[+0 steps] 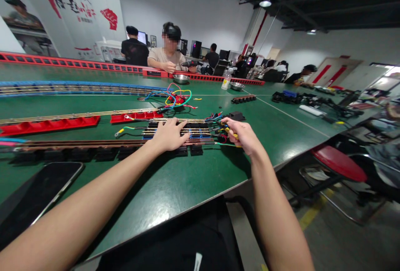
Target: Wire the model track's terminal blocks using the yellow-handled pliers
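Right hand grip: the right hand (242, 135) has its fingers curled together around a yellow piece (234, 134) among the wires; what the piece belongs to is hidden by the fingers.
Left hand grip: the left hand (170, 134) is spread palm down, thumb and fingers apart, on top of the rod assembly; it pinches nothing visible.
Rod assembly: the landmark, the rod assembly (200, 131), has long thin metal rods over black and blue blocks, on the green table (187, 183).
Wire ends: colored wires (215, 116) come out at its right end, beside the right hand.
Ring-ended cable: a green-and-yellow cable (125, 129) lies just left of it.
Brown rods: brown rods (93, 142) run along its near side and on to the left, over black blocks.
Red trays: one red tray (134, 117) and a longer one (50, 126) lie to its left.
Wire tangle: a looped multicolored tangle (178, 98) sits beyond it.
Blue rail: the blue rail (78, 89) lies beyond it, to the left.
Phone: a dark phone (43, 187) lies nearer and left of it.
Far side: a bottle (226, 80), two metal bowls (181, 79) and a seated person (168, 56).
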### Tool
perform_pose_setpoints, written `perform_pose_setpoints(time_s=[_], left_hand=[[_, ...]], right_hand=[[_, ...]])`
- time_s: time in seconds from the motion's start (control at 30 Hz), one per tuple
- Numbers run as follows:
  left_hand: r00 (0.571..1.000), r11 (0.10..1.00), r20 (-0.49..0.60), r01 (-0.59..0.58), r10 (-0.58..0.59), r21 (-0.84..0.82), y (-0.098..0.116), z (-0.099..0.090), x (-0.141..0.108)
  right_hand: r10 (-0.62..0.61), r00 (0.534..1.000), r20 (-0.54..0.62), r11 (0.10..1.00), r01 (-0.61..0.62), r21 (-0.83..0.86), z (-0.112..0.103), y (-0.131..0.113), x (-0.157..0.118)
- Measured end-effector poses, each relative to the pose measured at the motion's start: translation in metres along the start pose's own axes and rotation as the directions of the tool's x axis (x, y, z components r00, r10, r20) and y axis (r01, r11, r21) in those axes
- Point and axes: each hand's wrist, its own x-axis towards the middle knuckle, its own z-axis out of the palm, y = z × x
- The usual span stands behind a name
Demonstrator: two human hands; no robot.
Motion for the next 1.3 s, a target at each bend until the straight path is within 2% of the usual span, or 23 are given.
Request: perform_pose_setpoints(time_s=[0.23,0.4,0.53,0.6,0.67,0.77,0.83,0.97,1.1,1.2,1.3], left_hand=[[1.0,1.0,0.015,-0.002,0.002,-0.014,0.0,0.0,0.0],[1.0,1.0,0.018,0.003,-0.002,-0.03,0.0,0.0,0.001],[1.0,1.0,0.02,0.011,-0.01,-0.016,0.0,0.001,0.001],[1.0,1.0,0.012,0.006,-0.006,-0.009,0.0,0.002,0.001],[1.0,1.0,0.003,-0.002,0.002,-0.009,-0.001,0.003,0.001],[1.0,1.0,-0.006,-0.004,0.004,-0.017,-0.001,0.004,0.001],[1.0,1.0,-0.003,0.001,-0.001,-0.017,-0.001,0.004,0.001],[1.0,1.0,0.01,0.009,-0.009,-0.01,0.0,0.002,0.001],[1.0,1.0,0.008,0.001,-0.001,-0.011,0.0,0.002,0.001],[1.0,1.0,0.005,-0.002,0.002,-0.01,0.0,0.002,0.001],[1.0,1.0,0.011,0.004,-0.004,-0.012,0.0,0.002,0.0]], right_hand=[[-0.004,0.992,0.127,0.991,0.021,-0.133,-0.011,-0.005,0.002],[-0.015,0.994,0.109,0.983,0.034,-0.179,0.0,-0.006,0.001],[-0.11,0.988,0.107,0.948,0.137,-0.286,0.014,0.002,0.003],[-0.166,0.977,0.136,0.89,0.208,-0.407,0.023,0.006,0.001],[-0.188,0.971,0.151,0.784,0.241,-0.572,0.033,0.007,-0.004],[-0.179,0.976,0.121,0.596,0.205,-0.777,0.047,0.005,-0.011],[-0.17,0.979,0.111,0.542,0.187,-0.819,0.051,0.003,-0.014],[-0.158,0.976,0.148,0.547,0.211,-0.81,0.049,0.003,-0.012],[-0.162,0.96,0.231,0.556,0.282,-0.782,0.036,0.004,-0.008],[-0.139,0.935,0.326,0.596,0.342,-0.726,0.023,0.003,-0.004],[-0.09,0.918,0.385,0.651,0.347,-0.675,0.012,0.004,0.0]])
